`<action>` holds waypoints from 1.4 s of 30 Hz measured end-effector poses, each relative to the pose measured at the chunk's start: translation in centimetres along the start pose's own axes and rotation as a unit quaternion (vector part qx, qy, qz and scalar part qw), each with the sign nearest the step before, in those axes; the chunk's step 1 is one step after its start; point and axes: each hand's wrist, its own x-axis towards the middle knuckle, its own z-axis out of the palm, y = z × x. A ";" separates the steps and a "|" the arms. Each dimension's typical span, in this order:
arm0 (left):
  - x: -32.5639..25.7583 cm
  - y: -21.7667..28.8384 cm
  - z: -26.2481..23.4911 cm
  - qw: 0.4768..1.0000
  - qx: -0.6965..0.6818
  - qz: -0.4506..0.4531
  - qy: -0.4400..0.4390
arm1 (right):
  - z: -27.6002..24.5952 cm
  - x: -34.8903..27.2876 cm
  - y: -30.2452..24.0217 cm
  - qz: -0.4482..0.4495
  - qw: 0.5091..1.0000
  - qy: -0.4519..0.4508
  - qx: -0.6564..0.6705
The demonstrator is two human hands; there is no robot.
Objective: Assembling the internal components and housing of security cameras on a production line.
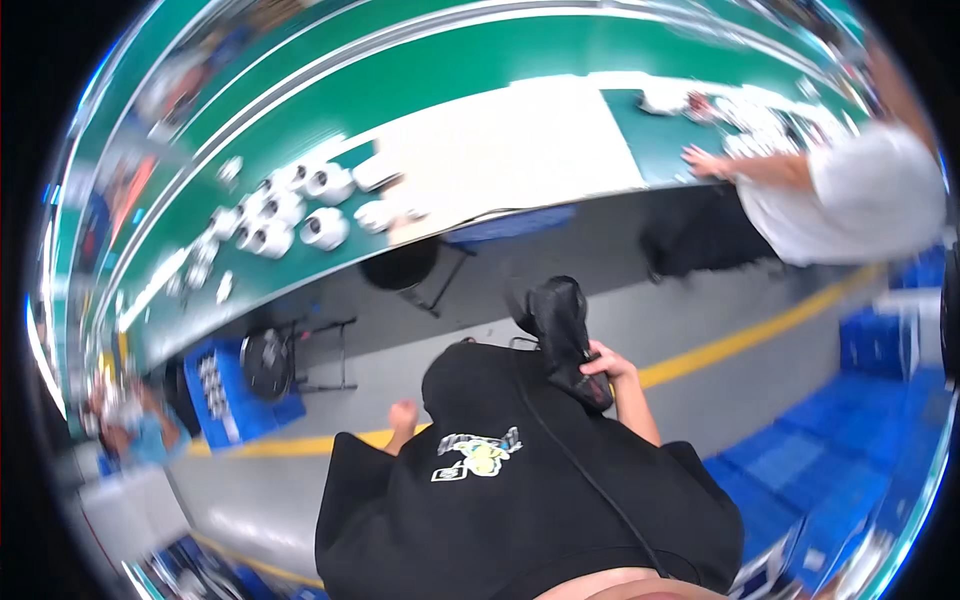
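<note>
My right hand [608,364] grips a long black object [563,325] like a soft pouch, its kind unclear. The object hangs in front of my body, over the aisle floor. My left hand [403,415] is at my left side, away from the bench, with nothing seen in it. It is small and blurred, so its finger pose is unclear. A black cord [585,465] runs down across my black top.
Ahead is a green bench [300,285] with several white dome-shaped housings [325,228] and a pale sheet [510,145]. A co-worker in white [850,190] leans on its right part. Black stools [268,365] stand before it; blue crates [810,465] are at right.
</note>
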 end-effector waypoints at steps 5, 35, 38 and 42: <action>1.1 7.0 -2.3 0.975 -0.172 -0.039 0.133 | 8.1 6.1 -2.4 0.076 0.989 -0.088 -0.092; 3.5 -50.6 -17.0 0.959 -0.198 -0.200 -0.023 | 38.7 46.1 6.9 0.104 0.989 0.079 -0.074; 1.0 -50.5 -18.2 0.986 -0.016 -0.163 -0.041 | 40.2 47.1 6.0 0.163 0.977 0.113 -0.082; 14.5 -39.9 -35.9 0.946 -0.217 -0.228 0.076 | 41.0 49.9 5.7 0.113 0.977 0.022 -0.179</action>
